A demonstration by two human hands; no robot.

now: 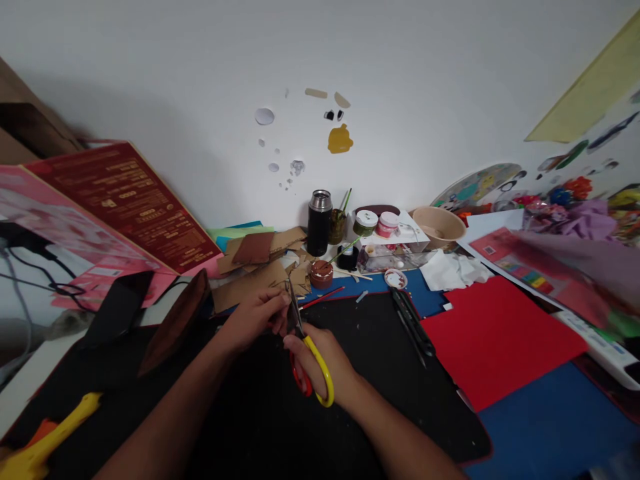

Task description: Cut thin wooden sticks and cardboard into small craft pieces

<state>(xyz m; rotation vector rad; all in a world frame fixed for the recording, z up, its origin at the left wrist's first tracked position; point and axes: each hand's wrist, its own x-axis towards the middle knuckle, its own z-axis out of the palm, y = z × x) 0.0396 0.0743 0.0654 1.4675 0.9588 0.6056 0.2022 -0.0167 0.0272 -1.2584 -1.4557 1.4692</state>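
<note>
My right hand [325, 357] is closed round a pair of scissors [327, 385] with one yellow and one red handle loop. Their metal blades point away from me, toward the back of the desk. Close against the blades, my left hand [257, 317] has its fingertips pinched together. Whatever lies between those fingertips is too small and dark to make out. Both hands are over the black mat [250, 413]. Just beyond them are cut pieces of brown cardboard [250, 285] and a reddish-brown paint jar [321, 274].
A black flask [319, 227] stands at the back, beside paint jars [366, 222]. To the right are a black utility knife [413, 323], red paper [500, 340] and crumpled tissue [455, 270]. A brown boat-shaped piece [175, 323] and a yellow object [55, 440] are leftward.
</note>
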